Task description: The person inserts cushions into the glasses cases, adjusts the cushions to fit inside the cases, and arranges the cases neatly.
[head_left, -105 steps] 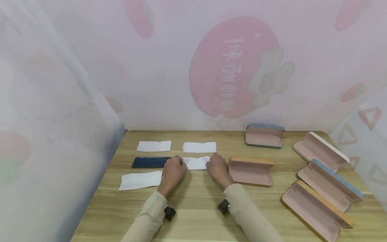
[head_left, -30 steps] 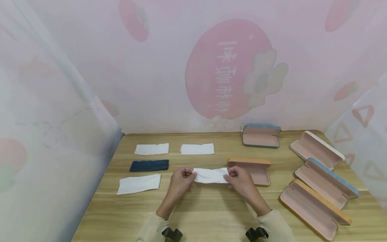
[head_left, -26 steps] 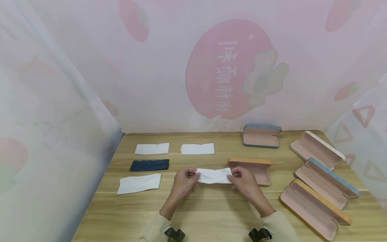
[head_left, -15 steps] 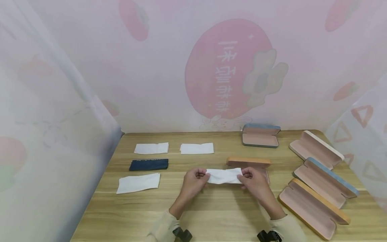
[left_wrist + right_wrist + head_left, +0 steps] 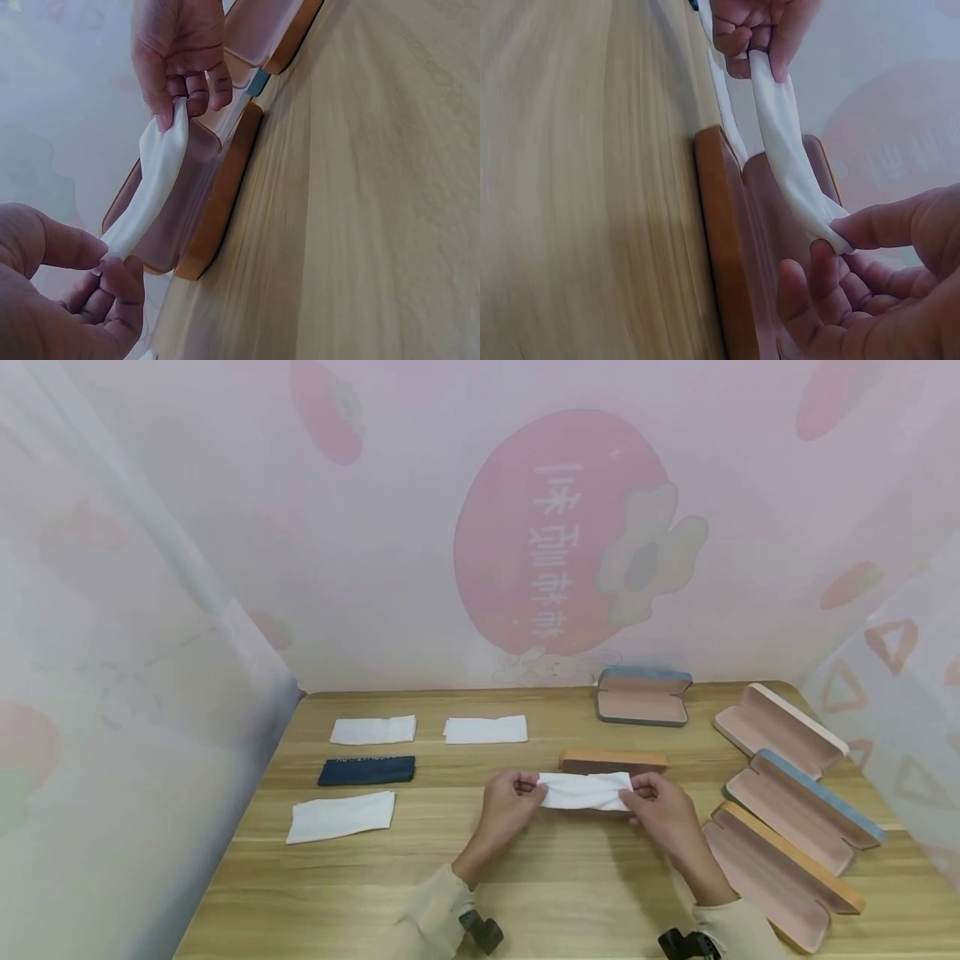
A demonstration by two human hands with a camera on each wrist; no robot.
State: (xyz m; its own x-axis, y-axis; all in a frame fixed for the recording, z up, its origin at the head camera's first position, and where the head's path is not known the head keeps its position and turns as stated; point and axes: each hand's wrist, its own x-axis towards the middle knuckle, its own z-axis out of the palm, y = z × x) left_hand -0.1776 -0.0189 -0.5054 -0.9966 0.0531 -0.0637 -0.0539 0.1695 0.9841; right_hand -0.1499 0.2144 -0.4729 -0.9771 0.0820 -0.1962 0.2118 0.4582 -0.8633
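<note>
A folded white cloth [image 5: 585, 792] is stretched between my two hands, raised above the table. My left hand [image 5: 510, 810] pinches its left end between thumb and fingers; in the left wrist view the cloth [image 5: 154, 176] sags a little along its length. The other end is pinched by my right hand [image 5: 663, 818], whose remaining fingers curl loosely in the right wrist view. Just behind the cloth stands an open glasses case with an orange rim [image 5: 615, 761], its pink inside mostly hidden by the cloth in the head view. The wrist views show this case [image 5: 724, 225] beneath the cloth.
On the left lie white folded cloths [image 5: 341, 817], [image 5: 372, 730] and another white cloth [image 5: 486, 730], plus a navy cloth [image 5: 367, 770]. Open glasses cases stand right: a blue one [image 5: 643, 706], a white-edged one [image 5: 780, 731], another blue one [image 5: 795, 814] and an orange one [image 5: 772, 877].
Both hands first reached down to the white cloth on the table, then lifted it toward me. Over the last second they have carried it right, in front of the nearer orange case.
</note>
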